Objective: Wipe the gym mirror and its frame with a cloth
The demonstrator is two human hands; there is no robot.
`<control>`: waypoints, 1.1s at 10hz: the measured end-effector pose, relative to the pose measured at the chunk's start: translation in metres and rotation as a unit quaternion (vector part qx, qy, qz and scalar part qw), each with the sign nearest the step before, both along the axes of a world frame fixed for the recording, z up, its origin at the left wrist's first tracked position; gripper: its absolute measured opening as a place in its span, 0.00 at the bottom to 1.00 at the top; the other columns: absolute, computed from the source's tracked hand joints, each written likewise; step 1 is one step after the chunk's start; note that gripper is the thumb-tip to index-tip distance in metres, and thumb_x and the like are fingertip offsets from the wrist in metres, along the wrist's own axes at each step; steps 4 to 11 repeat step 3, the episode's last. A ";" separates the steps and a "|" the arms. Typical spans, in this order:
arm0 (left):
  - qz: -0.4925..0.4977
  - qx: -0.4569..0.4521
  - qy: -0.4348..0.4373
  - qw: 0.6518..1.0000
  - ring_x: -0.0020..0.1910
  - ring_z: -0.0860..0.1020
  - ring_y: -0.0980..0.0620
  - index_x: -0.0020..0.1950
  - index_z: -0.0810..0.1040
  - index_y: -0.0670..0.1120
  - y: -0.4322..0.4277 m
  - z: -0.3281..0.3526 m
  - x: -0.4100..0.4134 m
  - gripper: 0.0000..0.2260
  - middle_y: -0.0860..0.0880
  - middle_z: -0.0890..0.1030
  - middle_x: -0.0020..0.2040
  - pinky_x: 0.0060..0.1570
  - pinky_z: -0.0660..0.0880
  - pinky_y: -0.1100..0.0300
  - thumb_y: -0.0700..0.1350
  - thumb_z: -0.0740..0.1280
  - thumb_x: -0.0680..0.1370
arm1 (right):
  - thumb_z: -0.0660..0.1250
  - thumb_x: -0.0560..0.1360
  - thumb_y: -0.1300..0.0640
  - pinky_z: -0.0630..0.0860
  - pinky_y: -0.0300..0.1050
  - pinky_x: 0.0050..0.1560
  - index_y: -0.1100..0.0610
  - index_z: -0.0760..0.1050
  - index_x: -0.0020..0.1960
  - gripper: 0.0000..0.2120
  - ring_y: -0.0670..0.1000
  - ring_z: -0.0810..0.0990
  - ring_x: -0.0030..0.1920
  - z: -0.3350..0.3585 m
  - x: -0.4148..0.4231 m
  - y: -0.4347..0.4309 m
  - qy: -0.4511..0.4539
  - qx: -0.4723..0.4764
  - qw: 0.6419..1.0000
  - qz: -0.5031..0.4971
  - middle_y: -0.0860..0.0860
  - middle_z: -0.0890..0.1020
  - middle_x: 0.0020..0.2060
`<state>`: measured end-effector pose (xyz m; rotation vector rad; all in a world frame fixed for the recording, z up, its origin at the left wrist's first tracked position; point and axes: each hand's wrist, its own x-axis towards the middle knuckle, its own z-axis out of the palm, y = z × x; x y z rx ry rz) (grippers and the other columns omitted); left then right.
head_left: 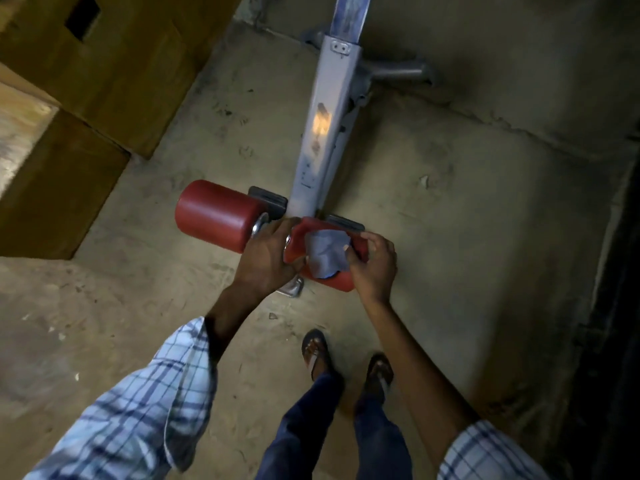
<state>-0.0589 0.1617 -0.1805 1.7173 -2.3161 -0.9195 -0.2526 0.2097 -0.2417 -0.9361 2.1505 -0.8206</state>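
Two sandalled feet (346, 362) stand close together on the concrete floor (450, 237), set squarely behind the work, probably so the person can lean over it. Two hands reach forward and down from checked sleeves. The left hand (266, 258) has its fingers curled over the inner end of the covered roller (329, 282), apparently to keep it from spinning. The right hand (374, 265) pinches the far edge of the cloth (325, 252) against the same roller with thumb and bent fingers, likely to hold it spread for a rub. One cloth is in view, blue-grey and crumpled, draped over the top of that red pad between the two hands. Whether the left thumb also touches it I cannot tell. Two red rollers are visible: the covered one and a bare roller (218, 216) just to its left, on either side of one grey metal beam (322, 143) that runs away toward a pair of splayed base legs (398, 72). Beyond, at the left, are cardboard boxes (59, 188), at least two, stacked against each other. No mirror or frame shows anywhere, so that part of the task seems not yet begun.
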 end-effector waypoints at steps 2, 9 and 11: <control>-0.086 -0.032 0.011 0.996 0.62 0.79 0.40 0.75 0.73 0.45 -0.018 0.047 -0.041 0.33 0.43 0.79 0.68 0.60 0.77 0.46 0.57 0.67 0.72 | 0.74 0.70 0.56 0.78 0.57 0.59 0.55 0.81 0.60 0.18 0.54 0.79 0.57 0.058 -0.035 0.025 0.015 -0.088 0.994 -0.062 0.52 0.81 0.56; -0.155 -0.064 0.034 0.985 0.64 0.78 0.38 0.75 0.73 0.44 -0.012 0.072 -0.071 0.34 0.42 0.78 0.69 0.60 0.77 0.42 0.59 0.67 0.72 | 0.74 0.71 0.54 0.77 0.57 0.60 0.52 0.79 0.62 0.19 0.51 0.78 0.58 0.087 -0.058 0.048 0.061 -0.140 0.984 -0.090 0.49 0.79 0.58; -0.155 -0.064 0.034 0.985 0.64 0.78 0.38 0.75 0.73 0.44 -0.012 0.072 -0.071 0.34 0.42 0.78 0.69 0.60 0.77 0.42 0.59 0.67 0.72 | 0.74 0.71 0.54 0.77 0.57 0.60 0.52 0.79 0.62 0.19 0.51 0.78 0.58 0.087 -0.058 0.048 0.061 -0.140 0.984 -0.090 0.49 0.79 0.58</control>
